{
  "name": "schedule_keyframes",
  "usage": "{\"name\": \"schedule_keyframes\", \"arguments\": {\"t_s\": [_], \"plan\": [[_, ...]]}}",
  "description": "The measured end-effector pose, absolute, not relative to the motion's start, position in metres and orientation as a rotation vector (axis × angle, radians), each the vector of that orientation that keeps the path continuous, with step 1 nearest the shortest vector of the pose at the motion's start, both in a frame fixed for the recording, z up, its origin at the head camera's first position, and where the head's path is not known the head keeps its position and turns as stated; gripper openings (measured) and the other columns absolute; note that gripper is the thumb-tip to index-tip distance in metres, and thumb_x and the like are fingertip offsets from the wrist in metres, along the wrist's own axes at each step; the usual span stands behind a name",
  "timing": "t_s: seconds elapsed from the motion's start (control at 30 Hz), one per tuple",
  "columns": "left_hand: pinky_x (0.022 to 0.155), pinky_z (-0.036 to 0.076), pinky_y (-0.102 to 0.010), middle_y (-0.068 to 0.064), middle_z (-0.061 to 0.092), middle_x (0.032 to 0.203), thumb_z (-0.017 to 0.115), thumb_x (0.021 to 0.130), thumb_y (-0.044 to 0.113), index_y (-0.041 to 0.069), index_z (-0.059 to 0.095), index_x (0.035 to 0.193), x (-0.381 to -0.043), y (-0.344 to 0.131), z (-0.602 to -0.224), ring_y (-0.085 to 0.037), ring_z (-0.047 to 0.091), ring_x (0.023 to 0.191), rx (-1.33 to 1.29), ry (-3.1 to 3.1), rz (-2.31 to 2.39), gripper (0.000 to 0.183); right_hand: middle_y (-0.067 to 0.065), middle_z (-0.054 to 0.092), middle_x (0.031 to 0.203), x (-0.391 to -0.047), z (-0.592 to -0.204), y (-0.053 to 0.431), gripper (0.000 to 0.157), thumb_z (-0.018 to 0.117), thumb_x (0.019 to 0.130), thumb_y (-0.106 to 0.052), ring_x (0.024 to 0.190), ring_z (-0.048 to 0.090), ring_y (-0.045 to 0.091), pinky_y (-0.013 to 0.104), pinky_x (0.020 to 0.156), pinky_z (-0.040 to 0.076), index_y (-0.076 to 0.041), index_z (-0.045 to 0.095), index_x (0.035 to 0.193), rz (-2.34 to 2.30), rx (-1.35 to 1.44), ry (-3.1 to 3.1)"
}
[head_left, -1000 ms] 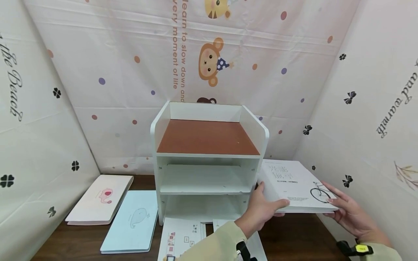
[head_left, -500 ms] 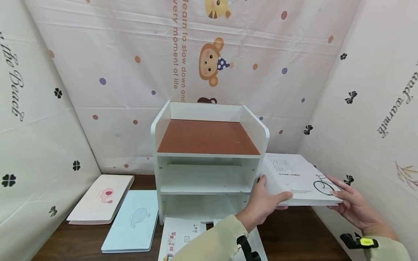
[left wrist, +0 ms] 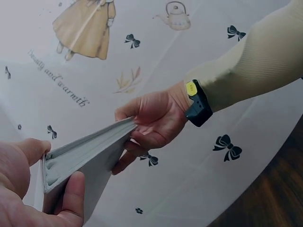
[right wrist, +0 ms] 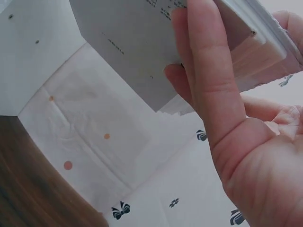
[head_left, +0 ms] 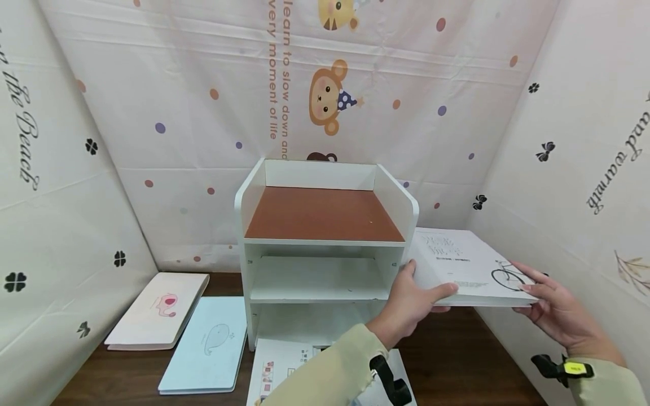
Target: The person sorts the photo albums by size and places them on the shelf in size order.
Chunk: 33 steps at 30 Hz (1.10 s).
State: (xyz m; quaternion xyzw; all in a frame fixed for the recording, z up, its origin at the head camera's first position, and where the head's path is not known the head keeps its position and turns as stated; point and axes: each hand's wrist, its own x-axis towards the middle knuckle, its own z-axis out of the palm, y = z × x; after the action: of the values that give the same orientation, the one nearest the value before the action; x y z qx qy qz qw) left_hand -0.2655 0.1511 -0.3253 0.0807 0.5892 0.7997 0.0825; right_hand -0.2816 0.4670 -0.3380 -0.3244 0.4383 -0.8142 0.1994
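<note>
White and thick, the bicycle-print book (head_left: 469, 259) is up off the dark wooden table (head_left: 457, 355), just right of the white cabinet (head_left: 325, 214), and we have 2 hands on it! Our left hand (head_left: 406, 307) grips the near left corner, thumb on the cover; our right hand (head_left: 563, 313) pinches the near right corner, thumb on top, fingers underneath. The step in hand, as we read it: a 2-handed carry, with the book in mid-air and not set down. Over on the left, 2 others lie flat and untouched, the pale blue notebook (head_left: 205, 349) and the elephant-print notebook (head_left: 149, 318) just beside it. The next move, we judge, calls for matched grips, a level book and some care around the side panel (head_left: 398, 206); whether the book touches it, we can't tell.
</note>
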Motion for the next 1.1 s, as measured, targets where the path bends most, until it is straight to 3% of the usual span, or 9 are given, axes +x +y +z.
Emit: {"name": "schedule_keyframes", "arguments": {"t_s": [0.7, 1.1], "plan": [[0.07, 0.065, -0.037, 0.007, 0.062, 0.109, 0.088, 0.081, 0.013, 0.026, 0.049, 0.148, -0.262, 0.152, -0.296, -0.016, 0.07, 0.083, 0.257, 1.842, 2.374, 0.079, 0.018, 0.055, 0.151, -0.282, -0.311, 0.465, 0.068, 0.001, 0.102, 0.008, 0.124, 0.065, 0.035, 0.045, 0.101, 0.057, -0.006, 0.039, 0.157, -2.288, -1.006, 1.122], [0.068, 0.065, -0.036, 0.008, 0.062, 0.106, 0.087, 0.082, 0.012, 0.028, 0.053, 0.141, -0.264, 0.152, -0.283, -0.015, 0.07, 0.08, 0.324, 1.845, 2.376, 0.071, 0.02, 0.052, 0.152, -0.284, -0.298, 0.466, 0.067, 0.001, 0.102, 0.007, 0.128, 0.063, 0.036, 0.046, 0.103, 0.054, -0.003, 0.035, 0.158, -2.275, -1.059, 1.113]]}}
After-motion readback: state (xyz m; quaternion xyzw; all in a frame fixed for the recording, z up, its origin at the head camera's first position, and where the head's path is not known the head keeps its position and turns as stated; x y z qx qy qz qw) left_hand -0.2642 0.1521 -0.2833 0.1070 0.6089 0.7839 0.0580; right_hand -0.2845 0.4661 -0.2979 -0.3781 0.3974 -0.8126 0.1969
